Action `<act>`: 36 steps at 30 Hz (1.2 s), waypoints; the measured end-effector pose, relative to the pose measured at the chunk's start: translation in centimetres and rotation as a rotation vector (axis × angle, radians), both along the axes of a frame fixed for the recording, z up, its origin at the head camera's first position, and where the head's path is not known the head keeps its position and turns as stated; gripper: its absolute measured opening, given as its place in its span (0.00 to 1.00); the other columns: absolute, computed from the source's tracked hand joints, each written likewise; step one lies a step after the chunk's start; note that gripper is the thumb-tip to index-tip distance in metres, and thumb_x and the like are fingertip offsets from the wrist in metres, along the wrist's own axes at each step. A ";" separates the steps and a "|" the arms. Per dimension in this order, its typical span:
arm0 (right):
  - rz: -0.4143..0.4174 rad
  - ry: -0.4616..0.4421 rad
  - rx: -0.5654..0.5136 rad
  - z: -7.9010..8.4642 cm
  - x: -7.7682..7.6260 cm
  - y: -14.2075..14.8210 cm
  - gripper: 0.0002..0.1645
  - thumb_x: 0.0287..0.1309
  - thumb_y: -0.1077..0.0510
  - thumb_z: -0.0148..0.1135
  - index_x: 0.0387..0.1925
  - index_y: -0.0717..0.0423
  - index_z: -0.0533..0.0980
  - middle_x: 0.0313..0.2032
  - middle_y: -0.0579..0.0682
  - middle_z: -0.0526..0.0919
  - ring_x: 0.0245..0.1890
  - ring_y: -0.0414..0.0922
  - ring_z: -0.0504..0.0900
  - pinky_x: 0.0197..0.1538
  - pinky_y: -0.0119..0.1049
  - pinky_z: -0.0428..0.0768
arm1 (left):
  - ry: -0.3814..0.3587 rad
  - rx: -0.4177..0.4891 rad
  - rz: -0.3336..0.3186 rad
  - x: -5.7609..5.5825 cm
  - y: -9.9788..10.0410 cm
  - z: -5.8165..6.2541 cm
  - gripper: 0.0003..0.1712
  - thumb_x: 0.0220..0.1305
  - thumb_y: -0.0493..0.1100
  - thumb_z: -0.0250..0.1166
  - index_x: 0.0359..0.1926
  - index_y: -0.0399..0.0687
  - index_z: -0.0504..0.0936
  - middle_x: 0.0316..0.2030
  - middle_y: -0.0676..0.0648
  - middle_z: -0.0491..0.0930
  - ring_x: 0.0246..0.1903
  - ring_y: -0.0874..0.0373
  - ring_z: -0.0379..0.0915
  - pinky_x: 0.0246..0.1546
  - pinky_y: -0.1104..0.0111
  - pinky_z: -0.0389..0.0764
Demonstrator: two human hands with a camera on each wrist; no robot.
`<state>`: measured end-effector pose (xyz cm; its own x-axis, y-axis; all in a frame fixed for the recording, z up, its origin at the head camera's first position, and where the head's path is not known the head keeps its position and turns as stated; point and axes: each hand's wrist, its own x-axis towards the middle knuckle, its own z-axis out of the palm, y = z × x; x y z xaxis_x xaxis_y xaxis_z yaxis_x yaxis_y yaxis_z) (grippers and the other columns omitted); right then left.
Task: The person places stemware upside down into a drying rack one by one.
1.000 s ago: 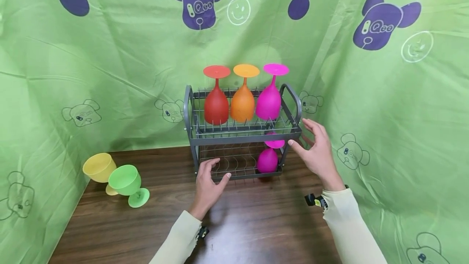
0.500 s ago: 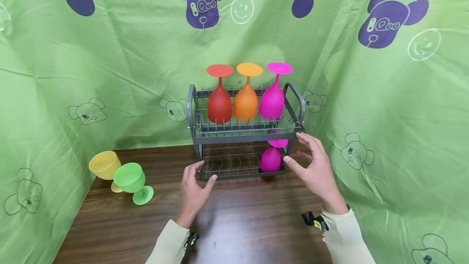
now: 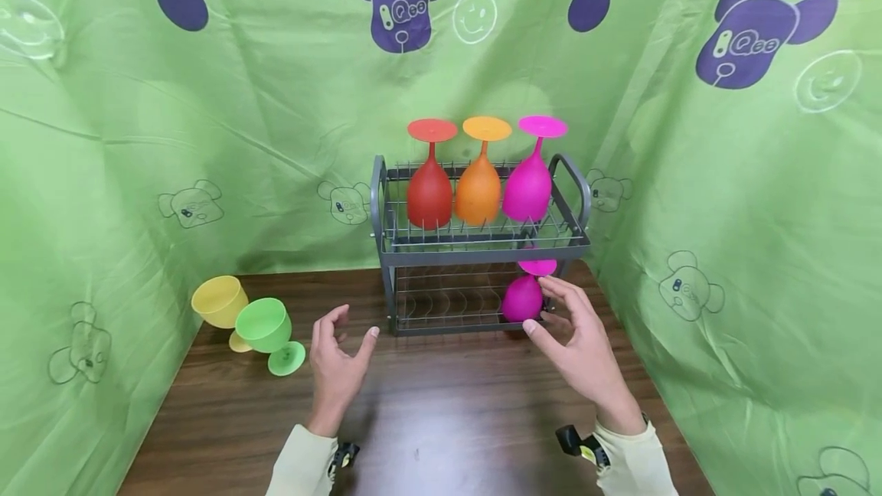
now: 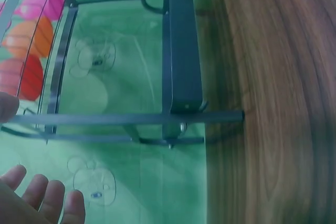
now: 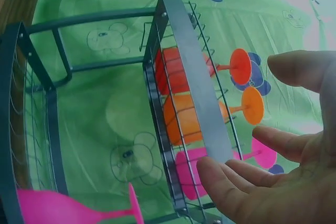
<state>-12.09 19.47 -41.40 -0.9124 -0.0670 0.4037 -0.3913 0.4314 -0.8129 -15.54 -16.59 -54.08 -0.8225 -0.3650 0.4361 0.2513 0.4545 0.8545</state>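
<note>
My left hand (image 3: pixel 338 366) hovers over the table, thumb and fingers spread and holding nothing, between the green goblet (image 3: pixel 265 326) and the rack. The right hand (image 3: pixel 579 347) is also spread with nothing in it, in front of the rack's lower right corner. Just behind its fingers, a magenta goblet (image 3: pixel 522 300) stands upside down on the lower tier. A grey two-tier dish rack (image 3: pixel 482 257) carries three upturned goblets on top: red (image 3: pixel 430 194), orange (image 3: pixel 478 191) and pink (image 3: pixel 527 188). Beside the green goblet is a yellow goblet (image 3: pixel 220 301), upright and partly hidden by it.
A brown wooden table (image 3: pixel 441 412) lies under everything. Green printed cloth (image 3: pixel 276 98) hangs behind and along both sides, close to the rack's right end. The rack's side handle (image 3: pixel 574 191) rises above its upper tier.
Both hands have come down and nearer the person. The left hand has moved left, away from the rack toward the green goblet; the right has dropped from the upper tier. The head view has shifted slightly left.
</note>
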 end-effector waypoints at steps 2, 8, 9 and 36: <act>0.031 0.005 -0.025 -0.4 0.1 -0.5 0.38 0.65 0.65 0.72 0.74 0.52 0.71 0.71 0.52 0.72 0.66 0.37 0.74 0.63 0.33 0.84 | -0.002 0.007 0.019 0.2 -0.7 0.0 0.36 0.57 0.42 0.81 0.65 0.42 0.78 0.56 0.39 0.78 0.57 0.49 0.75 0.53 0.56 0.81; 0.104 -0.029 -0.055 -1.4 0.5 -2.0 0.37 0.65 0.63 0.72 0.73 0.51 0.71 0.71 0.53 0.71 0.66 0.37 0.74 0.64 0.36 0.84 | 0.013 0.024 0.113 0.7 -3.0 0.0 0.36 0.58 0.43 0.81 0.64 0.38 0.76 0.56 0.37 0.77 0.56 0.51 0.73 0.51 0.67 0.78; 0.112 -0.038 -0.061 -1.6 0.6 -2.2 0.37 0.65 0.63 0.72 0.73 0.50 0.71 0.71 0.52 0.72 0.66 0.37 0.74 0.65 0.36 0.84 | 0.014 0.022 0.134 0.8 -3.4 -0.1 0.37 0.58 0.43 0.81 0.64 0.38 0.76 0.56 0.36 0.76 0.55 0.52 0.73 0.50 0.71 0.78; 0.161 -0.173 -0.180 -7.3 2.0 -4.2 0.31 0.68 0.63 0.69 0.70 0.51 0.73 0.67 0.55 0.78 0.65 0.36 0.78 0.60 0.43 0.87 | -0.151 0.289 0.484 -1.6 -11.6 -6.1 0.53 0.50 0.49 0.86 0.73 0.53 0.66 0.65 0.43 0.64 0.60 0.53 0.67 0.65 0.56 0.79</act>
<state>-10.10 15.26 -48.69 -0.9521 -0.1578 0.2620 -0.2924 0.2183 -0.9310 -17.16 -28.21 -60.22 -0.5780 -0.8015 0.1533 -0.0613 0.2300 0.9712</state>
